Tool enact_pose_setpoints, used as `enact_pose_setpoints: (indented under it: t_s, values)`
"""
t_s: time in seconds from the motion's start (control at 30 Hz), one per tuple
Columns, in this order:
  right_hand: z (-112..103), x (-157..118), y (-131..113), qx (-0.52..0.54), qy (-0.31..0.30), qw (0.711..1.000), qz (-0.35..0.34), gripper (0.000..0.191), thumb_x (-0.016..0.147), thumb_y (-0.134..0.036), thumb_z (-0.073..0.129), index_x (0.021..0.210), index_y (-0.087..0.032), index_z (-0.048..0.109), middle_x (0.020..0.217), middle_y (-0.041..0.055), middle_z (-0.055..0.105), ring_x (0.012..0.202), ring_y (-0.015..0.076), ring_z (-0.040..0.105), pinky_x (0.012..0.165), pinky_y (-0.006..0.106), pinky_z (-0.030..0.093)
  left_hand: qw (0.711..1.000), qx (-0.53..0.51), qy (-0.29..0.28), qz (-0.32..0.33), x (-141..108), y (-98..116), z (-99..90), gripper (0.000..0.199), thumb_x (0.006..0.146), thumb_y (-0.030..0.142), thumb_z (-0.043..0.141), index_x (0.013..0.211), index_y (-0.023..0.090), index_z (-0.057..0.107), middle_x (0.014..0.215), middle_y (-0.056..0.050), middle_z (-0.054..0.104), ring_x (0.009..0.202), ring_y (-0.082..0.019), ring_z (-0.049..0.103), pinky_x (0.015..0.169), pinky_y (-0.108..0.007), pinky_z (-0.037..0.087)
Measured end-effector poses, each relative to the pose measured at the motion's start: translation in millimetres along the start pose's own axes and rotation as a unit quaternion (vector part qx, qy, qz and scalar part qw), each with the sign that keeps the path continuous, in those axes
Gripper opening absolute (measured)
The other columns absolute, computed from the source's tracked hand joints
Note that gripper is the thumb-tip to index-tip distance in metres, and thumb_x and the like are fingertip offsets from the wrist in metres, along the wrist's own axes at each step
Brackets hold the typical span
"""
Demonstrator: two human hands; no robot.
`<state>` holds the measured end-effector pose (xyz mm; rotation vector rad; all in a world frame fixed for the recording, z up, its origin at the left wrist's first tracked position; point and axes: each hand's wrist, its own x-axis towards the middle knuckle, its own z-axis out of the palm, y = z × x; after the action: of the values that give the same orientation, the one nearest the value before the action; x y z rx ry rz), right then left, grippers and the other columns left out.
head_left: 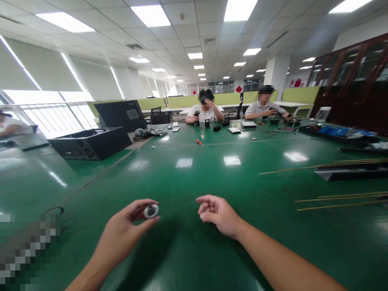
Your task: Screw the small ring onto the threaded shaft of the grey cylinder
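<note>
Between the thumb and fingers of my left hand (129,226) is a small round part (151,211) with a white rim and a dark centre, held above the green table (194,173). To its right, my right hand (216,214) hovers over the table, apart from the part. Its fingers are loosely curled and its index finger reaches toward the left; nothing shows in it.
A red-handled screwdriver (199,142) lies farther back. At left stands a black computer case (91,142). Thin yellowish rods (339,197) and a dark channel (351,170) are at right. Two people sit across the table among small devices, beside a tray with blue items (333,131).
</note>
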<state>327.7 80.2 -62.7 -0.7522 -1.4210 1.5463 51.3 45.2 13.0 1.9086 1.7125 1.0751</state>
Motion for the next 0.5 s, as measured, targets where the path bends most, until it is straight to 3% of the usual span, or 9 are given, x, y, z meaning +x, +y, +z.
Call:
enact_pose_setpoints:
  t_s: [0.03,0.1,0.2,0.3,0.5]
  values:
    - [-5,1,0,-0.033,0.040,0.998,-0.032,0.051,0.069,-0.011,0.067,0.120,-0.015,0.059,0.094,0.0019,0.061,0.072,0.0098,0.056,0.067,0.024,0.045,0.998,-0.019,-0.055,0.013,5,8,21.5,0.042,0.069,0.044,0.079,0.102,0.020,0.069,0.094,-0.005,0.075,0.084,-0.022,0.071,0.081,-0.033,0.057]
    - [-13,1,2,-0.118,0.086,0.987,-0.066,0.062,0.068,-0.004,0.058,0.128,-0.018,0.053,0.106,0.0047,0.058,0.081,0.0119,0.056,0.064,0.023,0.043,0.992,-0.031,-0.113,0.056,13,21,59.9,0.034,0.072,0.036,0.078,0.102,0.020,0.070,0.095,-0.004,0.073,0.085,-0.021,0.069,0.079,-0.032,0.055]
    - [-16,-3,5,-0.244,0.106,0.960,-0.088,0.074,0.063,0.003,0.049,0.132,-0.022,0.047,0.115,0.0051,0.057,0.089,0.0139,0.056,0.068,0.024,0.045,0.977,-0.029,-0.148,0.152,18,25,91.4,0.029,0.077,0.028,0.074,0.106,0.022,0.071,0.098,-0.005,0.070,0.091,-0.020,0.065,0.083,-0.032,0.052]
    - [-9,-9,5,-0.339,0.074,0.931,-0.111,0.073,0.061,0.003,0.053,0.129,-0.023,0.049,0.113,0.0036,0.059,0.089,0.0150,0.056,0.083,0.029,0.046,0.957,-0.050,-0.195,0.208,15,14,93.8,0.030,0.081,0.027,0.072,0.111,0.025,0.071,0.101,-0.005,0.068,0.092,-0.019,0.064,0.084,-0.032,0.050]
    - [-3,-10,2,-0.391,0.057,0.915,-0.079,0.036,0.068,-0.007,0.064,0.101,-0.022,0.063,0.093,0.0013,0.066,0.084,0.0187,0.058,0.079,0.030,0.044,0.963,-0.113,-0.178,0.168,13,4,89.3,0.031,0.079,0.028,0.076,0.110,0.026,0.071,0.097,-0.004,0.069,0.090,-0.019,0.064,0.082,-0.031,0.050]
